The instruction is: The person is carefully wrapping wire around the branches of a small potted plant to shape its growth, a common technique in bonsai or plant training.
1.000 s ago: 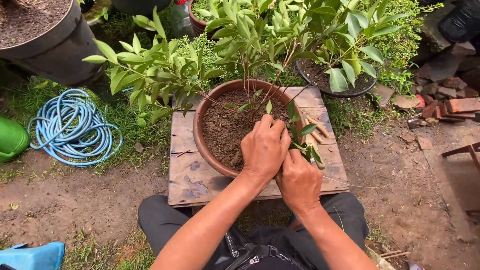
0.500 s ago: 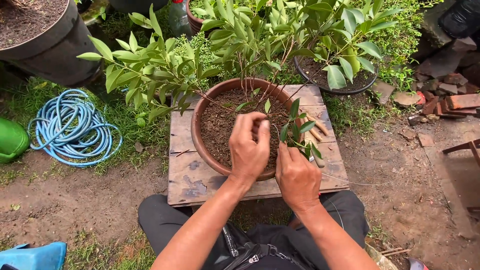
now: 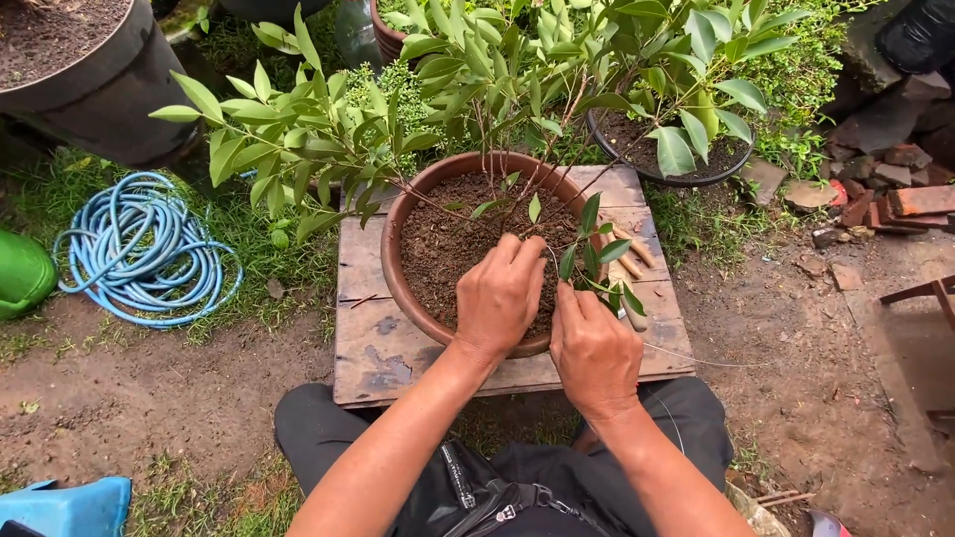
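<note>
On the wooden board in the garden, your left hand had slid forward over the soil in the clay pot, fingers bent down, while your right hand stayed closed at the plant's stem, so the pressing work continued

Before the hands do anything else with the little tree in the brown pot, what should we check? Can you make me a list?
1. Brown pot sits fully on the wooden board: ok.
2. Left hand rests on the soil by the stem: ok.
3. Right hand is at the pot's near rim, beside a leafy twig: ok.
4. Thin wire trails from the right hand: where it attaches, cannot tell.
5. Tools on the board lie apart from both hands: ok.
6. Whether the fingers pinch anything: cannot tell.
</note>
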